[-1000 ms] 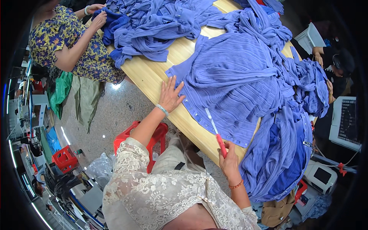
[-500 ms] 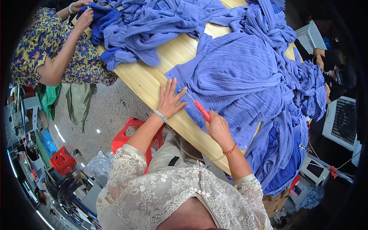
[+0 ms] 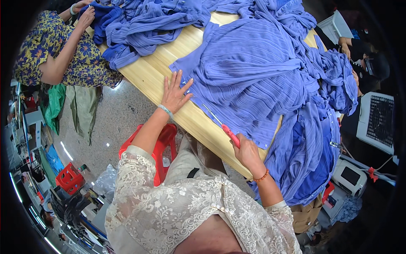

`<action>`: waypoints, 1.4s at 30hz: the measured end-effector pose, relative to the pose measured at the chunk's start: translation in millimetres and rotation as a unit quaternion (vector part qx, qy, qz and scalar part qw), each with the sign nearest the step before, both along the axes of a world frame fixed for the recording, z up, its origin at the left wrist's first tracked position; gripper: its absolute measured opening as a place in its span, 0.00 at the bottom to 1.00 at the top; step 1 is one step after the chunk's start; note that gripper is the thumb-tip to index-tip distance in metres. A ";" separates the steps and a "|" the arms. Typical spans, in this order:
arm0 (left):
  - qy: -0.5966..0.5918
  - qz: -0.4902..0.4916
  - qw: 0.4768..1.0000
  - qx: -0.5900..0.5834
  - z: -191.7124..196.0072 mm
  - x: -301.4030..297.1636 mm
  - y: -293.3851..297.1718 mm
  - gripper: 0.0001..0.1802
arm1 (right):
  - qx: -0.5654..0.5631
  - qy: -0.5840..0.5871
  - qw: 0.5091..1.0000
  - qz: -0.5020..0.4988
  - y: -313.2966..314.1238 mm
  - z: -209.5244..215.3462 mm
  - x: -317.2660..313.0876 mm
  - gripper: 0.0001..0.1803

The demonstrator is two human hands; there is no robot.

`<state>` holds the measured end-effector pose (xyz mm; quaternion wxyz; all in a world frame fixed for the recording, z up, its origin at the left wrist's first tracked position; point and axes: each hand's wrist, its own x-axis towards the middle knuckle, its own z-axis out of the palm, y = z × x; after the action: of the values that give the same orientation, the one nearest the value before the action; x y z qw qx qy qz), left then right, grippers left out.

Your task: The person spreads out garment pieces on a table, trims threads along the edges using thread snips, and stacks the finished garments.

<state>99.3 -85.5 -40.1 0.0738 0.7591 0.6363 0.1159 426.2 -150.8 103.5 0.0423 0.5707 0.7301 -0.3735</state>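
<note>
A light blue, crinkled garment (image 3: 253, 72) lies spread on the wooden table, its straight edge band towards me with small pale buttons or snaps on it. My left hand (image 3: 173, 94) rests flat with spread fingers, the fingertips on the garment's edge and the palm over the bare wood. In my closed right hand (image 3: 247, 154) is a slim tool (image 3: 230, 134) with a red handle and a thin metal shaft. Its tip lies at the garment's near edge, a short way right of my left hand. Whether the tip touches the cloth I cannot tell.
Heaped blue garments (image 3: 148, 29) cover the table's far side, and more hang over its right edge. At far left a person in a flowered top (image 3: 63, 55) handles dark blue cloth. Another person's hand (image 3: 344, 46) shows at right. A red stool (image 3: 167, 148) stands beside my legs.
The tool's tip has moved away from my left fingers, rightward along the garment's edge. The darker strip along that edge no longer shows. My left hand stays on the same part of the cloth.
</note>
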 end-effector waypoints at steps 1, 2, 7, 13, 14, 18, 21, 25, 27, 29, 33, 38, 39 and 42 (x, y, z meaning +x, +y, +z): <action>0.009 0.003 1.000 -0.006 2.3 2.1 -0.3 0.32 | 0.006 0.018 1.000 -0.009 -5.3 -1.2 5.0 0.10; 0.013 0.009 1.000 -0.002 5.0 4.0 -1.3 0.31 | 0.008 0.021 1.000 -0.011 -10.3 -2.0 8.9 0.10; -0.001 -0.012 1.000 0.025 22.5 47.3 -22.8 0.32 | -0.004 0.005 1.000 -0.027 -29.8 -6.6 26.0 0.10; -0.023 -0.085 0.996 -0.001 9.4 108.5 -69.4 0.37 | 0.051 0.025 0.997 -0.046 -39.9 -16.2 42.7 0.09; -0.022 -0.067 0.997 0.009 8.8 110.5 -73.5 0.38 | 0.050 0.024 0.997 -0.047 -38.1 -12.6 42.4 0.09; -0.018 -0.065 0.998 -0.006 7.5 103.9 -72.6 0.37 | 0.007 -0.015 1.000 -0.001 -26.2 -3.4 38.9 0.12; -0.016 -0.071 0.997 -0.005 4.9 107.6 -70.0 0.37 | 0.023 -0.030 0.999 0.022 -13.0 4.0 27.0 0.13; -0.031 -0.076 0.997 0.009 1.7 106.4 -72.2 0.38 | 0.009 -0.038 0.999 0.024 -27.5 1.6 53.3 0.14; -0.011 -0.072 0.997 -0.003 1.7 100.6 -72.3 0.37 | 0.006 -0.046 0.999 0.028 -36.9 -1.6 59.2 0.14; -0.010 -0.071 0.997 -0.008 3.9 99.5 -70.9 0.38 | -0.013 -0.060 0.998 0.033 -39.7 3.3 59.5 0.13; -0.012 -0.083 0.996 -0.018 4.7 102.0 -69.8 0.39 | -0.015 -0.013 1.000 -0.007 -49.7 3.5 58.9 0.09; 0.011 -0.042 0.999 -0.008 10.3 112.2 -77.4 0.42 | 0.003 0.003 0.999 -0.044 -76.3 -5.5 76.0 0.09; 0.010 -0.045 0.999 -0.008 11.4 117.6 -80.8 0.42 | 0.003 0.002 0.998 -0.056 -79.8 -6.8 79.5 0.09; -0.023 -0.130 0.991 -0.014 21.6 142.6 -91.4 0.43 | 0.018 0.015 0.996 -0.091 -86.8 -1.7 86.5 0.09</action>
<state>241.9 -176.9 -18.6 0.1133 0.8316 0.5316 0.1140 512.7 -237.6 101.9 -0.0132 0.6295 0.6827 -0.3708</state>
